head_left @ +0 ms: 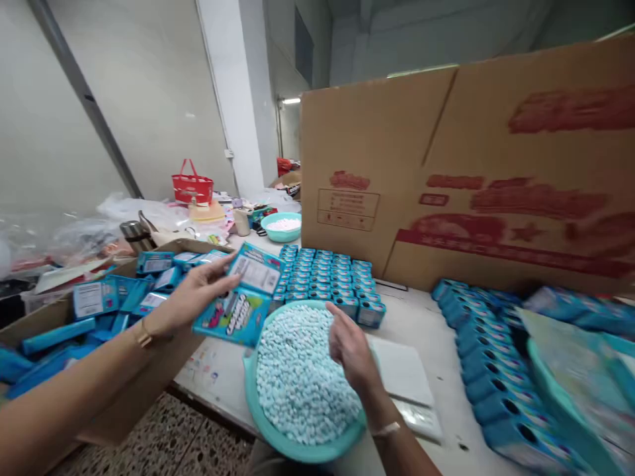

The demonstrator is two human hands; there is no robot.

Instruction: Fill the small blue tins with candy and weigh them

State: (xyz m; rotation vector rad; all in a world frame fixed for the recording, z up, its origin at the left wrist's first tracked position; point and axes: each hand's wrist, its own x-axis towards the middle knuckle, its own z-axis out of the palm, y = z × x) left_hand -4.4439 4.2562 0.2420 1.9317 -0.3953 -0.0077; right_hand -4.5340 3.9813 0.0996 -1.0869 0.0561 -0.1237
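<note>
My left hand (206, 285) pinches a blue printed candy box (238, 311) by its left edge, thumb on top. The box looks flattened, with a white label panel and a cartoon panel showing. It tilts above the left rim of a turquoise basin (252, 387). The basin is full of small pale-blue candies (305, 380). Over the basin's right side is my right hand (351, 344), its index finger pointing forward and the other fingers curled. Whether anything lies inside those fingers is hidden.
Rows of blue boxes (322, 274) stand behind the basin; more boxes (489, 370) line the right. A carton of blue boxes (102, 301) is at left. A large cardboard box (391, 152) blocks the back. A white digital scale (404, 377) lies right of the basin.
</note>
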